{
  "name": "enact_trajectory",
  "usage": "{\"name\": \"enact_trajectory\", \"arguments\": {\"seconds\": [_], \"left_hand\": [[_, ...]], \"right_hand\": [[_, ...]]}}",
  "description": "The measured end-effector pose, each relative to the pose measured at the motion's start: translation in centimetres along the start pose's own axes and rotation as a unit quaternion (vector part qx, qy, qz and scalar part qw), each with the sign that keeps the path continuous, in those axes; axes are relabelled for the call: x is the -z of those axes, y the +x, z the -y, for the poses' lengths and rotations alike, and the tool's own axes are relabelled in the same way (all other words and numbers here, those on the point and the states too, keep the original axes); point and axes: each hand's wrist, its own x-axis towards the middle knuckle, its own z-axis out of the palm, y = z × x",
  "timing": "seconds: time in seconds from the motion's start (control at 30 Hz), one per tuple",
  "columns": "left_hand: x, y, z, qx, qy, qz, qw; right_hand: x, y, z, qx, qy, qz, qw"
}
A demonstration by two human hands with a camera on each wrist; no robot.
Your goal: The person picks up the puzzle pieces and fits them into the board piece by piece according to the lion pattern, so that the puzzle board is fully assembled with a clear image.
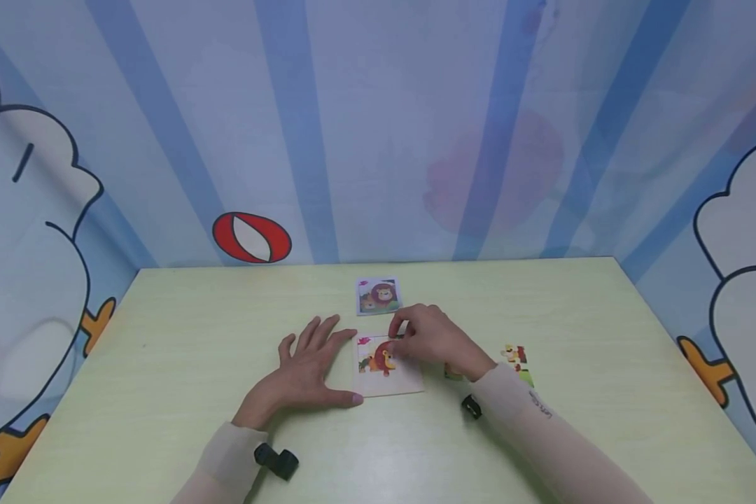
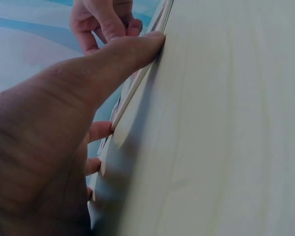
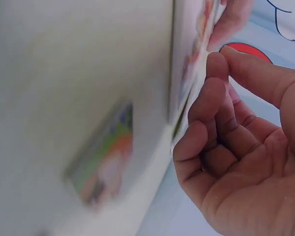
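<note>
A white puzzle board [image 1: 393, 386] lies mid-table with a partly assembled lion picture [image 1: 372, 360]. My left hand [image 1: 309, 374] is spread at the board's left side; the index fingertip touches its upper left corner and the thumb its lower left corner. My right hand [image 1: 431, 343] reaches over the board's upper right, thumb and index finger pinching at a puzzle piece [image 1: 387, 353] with a lion's head. Little of that piece shows between the fingertips. The right wrist view shows the other fingers of the right hand [image 3: 236, 142] curled in.
A lion picture card [image 1: 378, 297] lies just beyond the board. Loose puzzle pieces [image 1: 516, 355] lie right of the right forearm, one of them [image 1: 452, 373] partly under the wrist. A printed cloth [image 1: 384, 140] stands behind the table [image 1: 195, 308].
</note>
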Motion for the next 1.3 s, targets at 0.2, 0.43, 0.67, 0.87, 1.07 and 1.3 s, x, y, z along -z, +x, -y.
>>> {"name": "enact_trajectory", "arguments": {"seconds": [0.2, 0.43, 0.67, 0.87, 1.07, 1.3], "left_hand": [[-0.1, 0.1, 0.1, 0.002, 0.000, 0.002, 1.0000], [-0.1, 0.1, 0.0, -0.001, -0.001, 0.001, 1.0000], [-0.2, 0.2, 0.0, -0.008, -0.006, 0.001, 1.0000], [-0.1, 0.2, -0.1, -0.008, -0.004, 0.001, 1.0000], [0.0, 0.0, 0.0, -0.002, -0.005, -0.003, 1.0000], [0.0, 0.0, 0.1, -0.005, -0.006, -0.003, 1.0000]], "right_hand": [[1.9, -0.8, -0.9, 0.001, 0.007, 0.001, 1.0000], [3.7, -1.7, -1.8, -0.001, 0.012, 0.003, 0.9999], [5.3, -3.2, -3.5, -0.004, 0.031, -0.003, 0.9995], [6.6, -4.5, -4.8, -0.015, 0.032, -0.011, 0.9993], [7.6, -5.5, -5.9, -0.027, 0.036, -0.011, 0.9989], [8.4, -6.2, -7.0, -0.041, 0.079, 0.005, 0.9960]]}}
